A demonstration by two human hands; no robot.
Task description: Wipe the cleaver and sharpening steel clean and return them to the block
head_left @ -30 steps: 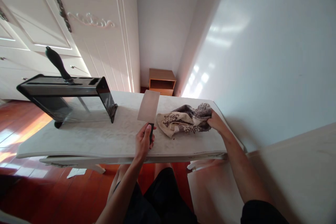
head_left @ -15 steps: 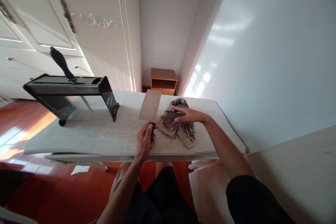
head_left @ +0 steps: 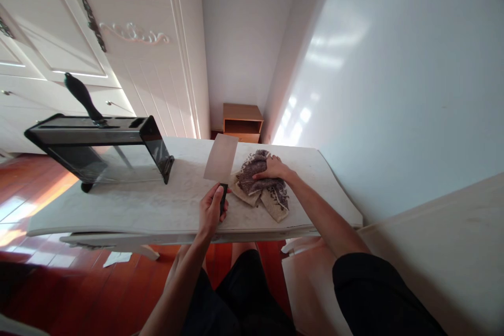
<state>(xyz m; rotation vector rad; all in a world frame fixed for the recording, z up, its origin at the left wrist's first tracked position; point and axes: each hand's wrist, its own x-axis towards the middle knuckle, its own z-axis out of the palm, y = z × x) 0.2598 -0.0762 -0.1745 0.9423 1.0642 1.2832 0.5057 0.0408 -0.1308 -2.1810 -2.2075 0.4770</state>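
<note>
My left hand is closed round the dark handle of a cleaver. The broad, pale metal blade points away from me above the white table. To its right lies a crumpled cloth, brown-purple on one side and beige on the other, with patterned edges. My right hand grips the top right part of this cloth, thumb stretched to the left and fingers curled into the folds. Just left of the cloth is the blade, and its lower edge comes close to the beige fold.
On the table's left stands a knife block with clear sides and a black-handled knife in it. A white wardrobe rises behind. A small wooden cabinet stands beyond the far edge, and a pale wall bounds the right.
My right hand has gone from lying spread over the cloth to gripping its top right part, and the cloth's folds have shifted. The left hand still holds the cleaver. The view has shifted slightly.
</note>
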